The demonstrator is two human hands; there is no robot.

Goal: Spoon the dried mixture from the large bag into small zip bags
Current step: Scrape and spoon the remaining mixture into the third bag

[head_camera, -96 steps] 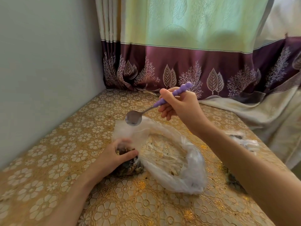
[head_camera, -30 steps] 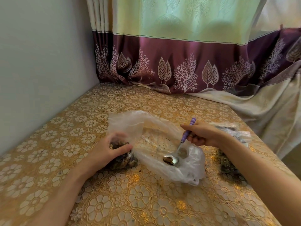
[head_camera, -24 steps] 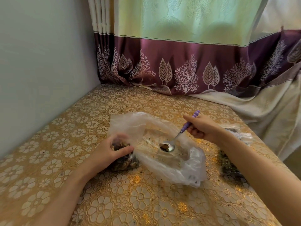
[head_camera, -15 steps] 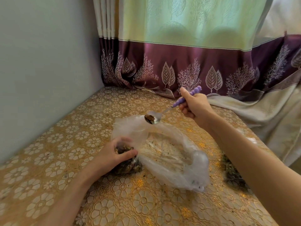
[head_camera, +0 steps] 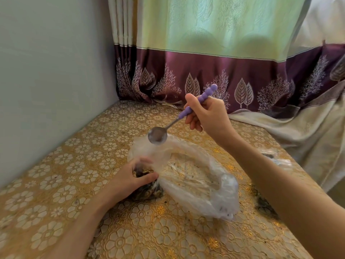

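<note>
A large clear plastic bag (head_camera: pixel 196 180) lies open on the table with a thin layer of dried mixture inside. My left hand (head_camera: pixel 130 178) grips a small zip bag (head_camera: pixel 147 189) of dark dried mixture at the big bag's left edge, holding its mouth open. My right hand (head_camera: pixel 207 114) holds a spoon (head_camera: pixel 158 136) by its purple beaded handle. The metal bowl hangs tilted above the small bag and the big bag's rim, and it looks empty.
The table (head_camera: pixel 74 174) has a gold floral cloth. A grey wall (head_camera: pixel 46 81) runs along the left and a curtain (head_camera: pixel 224 71) hangs behind. Filled small bags (head_camera: pixel 267 202) lie at the right, partly hidden by my right forearm. A pale cloth (head_camera: pixel 308 131) drapes at the far right.
My right hand scooped mixture inside the large bag, lifted the loaded spoon up and left, and the bowl now tilts down, looking empty. My left hand stayed on the small bag.
</note>
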